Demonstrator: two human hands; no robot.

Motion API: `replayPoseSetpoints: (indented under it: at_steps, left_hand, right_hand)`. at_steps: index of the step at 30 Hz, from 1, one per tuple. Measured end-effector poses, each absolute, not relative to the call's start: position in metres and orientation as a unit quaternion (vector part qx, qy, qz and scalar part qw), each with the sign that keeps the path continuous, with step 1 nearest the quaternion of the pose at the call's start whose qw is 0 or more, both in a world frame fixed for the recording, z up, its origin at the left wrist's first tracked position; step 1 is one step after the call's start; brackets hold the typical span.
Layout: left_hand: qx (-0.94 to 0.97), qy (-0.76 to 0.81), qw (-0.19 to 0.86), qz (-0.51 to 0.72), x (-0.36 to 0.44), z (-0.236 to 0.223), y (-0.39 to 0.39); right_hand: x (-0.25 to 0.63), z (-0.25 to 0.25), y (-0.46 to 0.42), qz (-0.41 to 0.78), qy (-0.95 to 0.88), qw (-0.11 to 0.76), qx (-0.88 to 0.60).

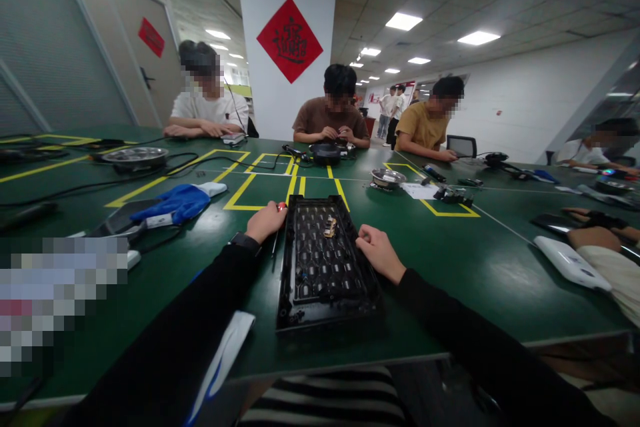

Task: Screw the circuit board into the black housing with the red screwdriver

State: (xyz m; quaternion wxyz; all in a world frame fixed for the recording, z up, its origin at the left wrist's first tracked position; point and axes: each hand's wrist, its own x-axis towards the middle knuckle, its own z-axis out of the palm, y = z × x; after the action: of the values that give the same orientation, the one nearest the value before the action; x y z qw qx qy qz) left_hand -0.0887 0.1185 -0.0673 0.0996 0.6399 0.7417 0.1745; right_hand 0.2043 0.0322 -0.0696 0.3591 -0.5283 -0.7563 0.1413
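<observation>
A black rectangular plastic panel (323,267) with a grid of cells lies on the green table (450,260) in front of me, a small metal part (329,227) sitting on it. My left hand (265,221) is closed beside the panel's far left corner, gripping a thin tool with a red tip (282,207). My right hand (379,252) rests as a loose fist against the panel's right edge; what it holds, if anything, is hidden.
A blue glove (176,204) lies at the left with cables and a round metal pan (134,157). Three people sit across the table, working on black devices. Another person's arm (597,238) and a white device (570,262) lie at the right. Yellow tape marks squares.
</observation>
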Motion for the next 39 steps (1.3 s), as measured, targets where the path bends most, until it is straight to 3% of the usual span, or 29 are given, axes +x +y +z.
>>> replayPoseSetpoints:
  at_steps: [10, 16, 20, 22, 25, 27, 30, 35, 39]
  left_hand:
    - [0.628, 0.744, 0.113, 0.198, -0.086, -0.064, 0.115]
    - [0.578, 0.699, 0.199, 0.371, -0.093, -0.064, 0.119]
    - [0.561, 0.663, 0.226, 0.441, -0.088, -0.043, 0.115]
    - [0.555, 0.598, 0.261, 0.516, -0.076, -0.027, 0.108]
    - [0.528, 0.319, 0.420, 0.666, -0.046, -0.008, 0.090]
    - [0.529, 0.229, 0.489, 0.655, -0.026, -0.003, 0.078]
    - [0.562, 0.194, 0.539, 0.597, -0.009, -0.005, 0.067]
    - [0.598, 0.206, 0.481, 0.607, -0.011, -0.013, 0.069]
    - [0.651, 0.311, 0.320, 0.614, -0.022, -0.019, 0.078]
  right_hand:
    - [0.200, -0.065, 0.032, 0.155, -0.748, 0.371, -0.528]
    - [0.207, -0.064, 0.034, 0.178, -0.756, 0.384, -0.499]
    - [0.209, -0.049, 0.037, 0.193, -0.719, 0.461, -0.483]
    - [0.197, -0.033, 0.037, 0.253, -0.702, 0.497, -0.443]
    - [0.162, -0.009, 0.033, 0.449, -0.668, 0.489, -0.336]
    - [0.134, 0.002, 0.030, 0.557, -0.638, 0.456, -0.272]
    - [0.106, 0.009, 0.031, 0.555, -0.634, 0.460, -0.280]
    - [0.116, 0.012, 0.035, 0.521, -0.666, 0.436, -0.309]
    - [0.151, 0.010, 0.037, 0.495, -0.683, 0.441, -0.309]
